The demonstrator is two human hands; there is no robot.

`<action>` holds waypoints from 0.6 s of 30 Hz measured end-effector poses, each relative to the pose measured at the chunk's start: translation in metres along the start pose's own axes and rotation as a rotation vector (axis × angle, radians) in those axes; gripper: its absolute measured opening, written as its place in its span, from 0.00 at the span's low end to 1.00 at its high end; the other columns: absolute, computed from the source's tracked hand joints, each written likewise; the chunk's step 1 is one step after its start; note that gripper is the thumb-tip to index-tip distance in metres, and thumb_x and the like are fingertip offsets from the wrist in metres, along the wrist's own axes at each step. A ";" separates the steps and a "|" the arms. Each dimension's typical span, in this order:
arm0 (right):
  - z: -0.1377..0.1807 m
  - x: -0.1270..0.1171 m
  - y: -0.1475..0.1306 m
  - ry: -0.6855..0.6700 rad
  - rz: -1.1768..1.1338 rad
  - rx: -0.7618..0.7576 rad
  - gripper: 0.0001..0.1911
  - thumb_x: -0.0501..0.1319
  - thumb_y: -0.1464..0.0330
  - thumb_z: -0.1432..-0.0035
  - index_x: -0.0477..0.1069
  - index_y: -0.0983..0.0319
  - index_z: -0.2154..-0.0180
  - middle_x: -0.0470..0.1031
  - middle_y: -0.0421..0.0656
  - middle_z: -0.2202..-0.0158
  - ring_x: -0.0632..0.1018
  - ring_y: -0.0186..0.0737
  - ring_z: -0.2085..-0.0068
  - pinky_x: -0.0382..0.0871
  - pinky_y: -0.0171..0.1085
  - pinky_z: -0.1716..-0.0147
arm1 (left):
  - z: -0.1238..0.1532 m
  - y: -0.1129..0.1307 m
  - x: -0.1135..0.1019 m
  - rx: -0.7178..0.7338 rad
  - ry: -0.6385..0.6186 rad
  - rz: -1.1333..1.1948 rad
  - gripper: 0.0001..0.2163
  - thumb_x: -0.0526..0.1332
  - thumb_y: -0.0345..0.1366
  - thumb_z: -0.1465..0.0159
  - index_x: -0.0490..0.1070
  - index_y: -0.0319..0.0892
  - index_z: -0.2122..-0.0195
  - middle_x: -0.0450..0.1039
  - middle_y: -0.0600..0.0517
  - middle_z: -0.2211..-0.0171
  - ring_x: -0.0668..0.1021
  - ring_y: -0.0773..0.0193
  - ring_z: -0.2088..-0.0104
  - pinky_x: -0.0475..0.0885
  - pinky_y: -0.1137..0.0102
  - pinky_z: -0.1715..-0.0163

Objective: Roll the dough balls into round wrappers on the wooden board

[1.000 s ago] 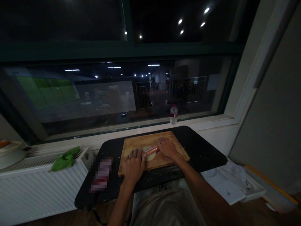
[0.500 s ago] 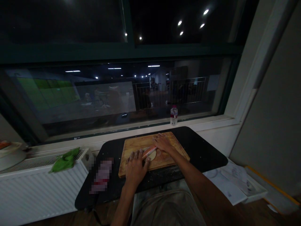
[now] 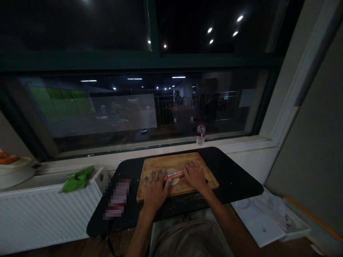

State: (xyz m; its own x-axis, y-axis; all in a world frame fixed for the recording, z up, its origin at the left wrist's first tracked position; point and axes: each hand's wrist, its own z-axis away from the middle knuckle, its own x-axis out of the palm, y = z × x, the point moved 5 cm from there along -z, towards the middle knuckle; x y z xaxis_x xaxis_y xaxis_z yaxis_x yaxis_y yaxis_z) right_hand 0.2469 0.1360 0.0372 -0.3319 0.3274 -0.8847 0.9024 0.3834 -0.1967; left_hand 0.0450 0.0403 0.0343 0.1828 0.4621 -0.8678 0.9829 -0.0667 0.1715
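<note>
A wooden cutting board (image 3: 207,176) lies on a black table (image 3: 235,178). On the board sits a small pale round of dough (image 3: 173,172), with a thin reddish rolling pin (image 3: 175,175) lying across it. My left hand (image 3: 154,187) lies flat on the pin's left end, fingers stretched out. My right hand (image 3: 194,174) rests flat on the pin's right end, fingers extended.
A water bottle (image 3: 200,134) stands on the window sill behind the table. A blurred red and white item (image 3: 118,198) lies on the table's left part. A green cloth (image 3: 77,179) sits on the white radiator. Papers (image 3: 270,214) lie at the lower right.
Both hands have moved with the rolling pin over the dough: away from me half a second ago, then back toward me. The pin now lies more level.
</note>
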 end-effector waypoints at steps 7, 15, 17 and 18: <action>0.053 -0.006 0.006 0.100 -0.003 0.002 0.32 0.52 0.50 0.20 0.71 0.60 0.28 0.74 0.56 0.29 0.69 0.62 0.26 0.58 0.62 0.27 | -0.003 -0.003 0.007 0.009 -0.013 0.095 0.24 0.53 0.48 0.20 0.72 0.50 0.28 0.66 0.44 0.24 0.60 0.36 0.22 0.62 0.36 0.28; 0.042 -0.008 0.010 0.051 -0.026 -0.052 0.32 0.51 0.51 0.20 0.68 0.58 0.26 0.70 0.54 0.26 0.67 0.60 0.25 0.59 0.63 0.27 | -0.017 -0.012 0.015 0.008 -0.057 0.136 0.22 0.53 0.46 0.20 0.73 0.52 0.29 0.69 0.45 0.26 0.65 0.39 0.24 0.63 0.38 0.28; 0.031 -0.008 0.011 0.051 -0.037 -0.073 0.29 0.50 0.52 0.19 0.72 0.56 0.28 0.73 0.51 0.28 0.69 0.57 0.26 0.60 0.61 0.27 | -0.023 -0.013 0.014 0.015 -0.073 0.127 0.22 0.53 0.46 0.20 0.74 0.51 0.30 0.70 0.45 0.27 0.65 0.39 0.24 0.63 0.38 0.28; 0.027 -0.008 0.010 0.051 -0.045 -0.087 0.28 0.49 0.53 0.19 0.73 0.55 0.30 0.74 0.50 0.29 0.69 0.56 0.26 0.61 0.59 0.27 | -0.026 -0.013 0.014 0.015 -0.078 0.122 0.22 0.53 0.46 0.20 0.74 0.51 0.30 0.71 0.45 0.27 0.65 0.39 0.24 0.63 0.38 0.28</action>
State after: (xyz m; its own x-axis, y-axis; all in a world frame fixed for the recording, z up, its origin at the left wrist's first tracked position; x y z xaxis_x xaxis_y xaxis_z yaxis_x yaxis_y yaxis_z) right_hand 0.2660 0.1142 0.0305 -0.3872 0.3504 -0.8528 0.8596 0.4718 -0.1964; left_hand 0.0342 0.0707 0.0325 0.3017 0.3796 -0.8746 0.9533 -0.1315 0.2718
